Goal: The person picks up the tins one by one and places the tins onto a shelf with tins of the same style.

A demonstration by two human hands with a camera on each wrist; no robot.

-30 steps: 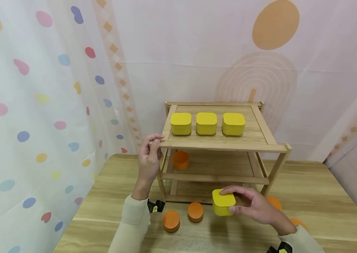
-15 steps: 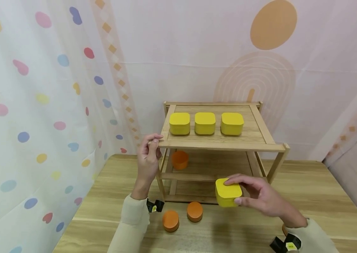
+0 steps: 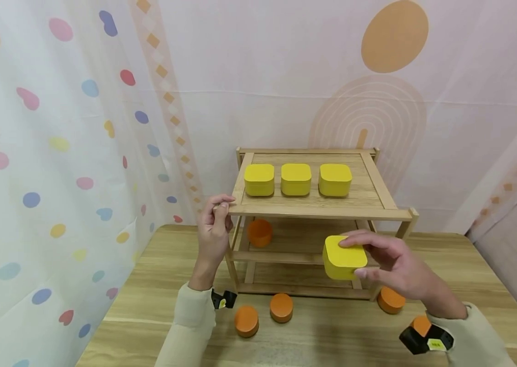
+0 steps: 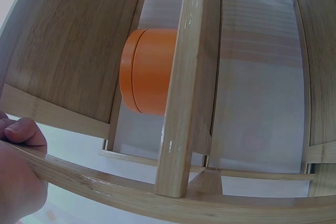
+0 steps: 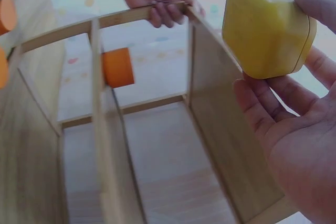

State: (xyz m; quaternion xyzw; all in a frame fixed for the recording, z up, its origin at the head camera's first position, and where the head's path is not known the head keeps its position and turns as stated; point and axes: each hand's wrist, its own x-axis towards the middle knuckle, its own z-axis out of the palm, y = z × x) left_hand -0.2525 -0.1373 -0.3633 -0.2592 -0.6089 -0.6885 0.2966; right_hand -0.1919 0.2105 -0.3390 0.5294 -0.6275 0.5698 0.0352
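The right hand (image 3: 396, 267) has its grip clamped on a yellow box (image 3: 344, 258), fingers on top and thumb underneath, holding it in the air in front of the wooden shelf (image 3: 315, 206), level with the middle tier. The left hand (image 3: 214, 229) grips the front left corner of the shelf's top board, where three more yellow boxes (image 3: 296, 179) sit in a row. One orange tin (image 3: 260, 232) stands on the middle tier, and other orange tins (image 3: 264, 314) lie on the tabletop (image 3: 157, 285) near the shelf's feet.
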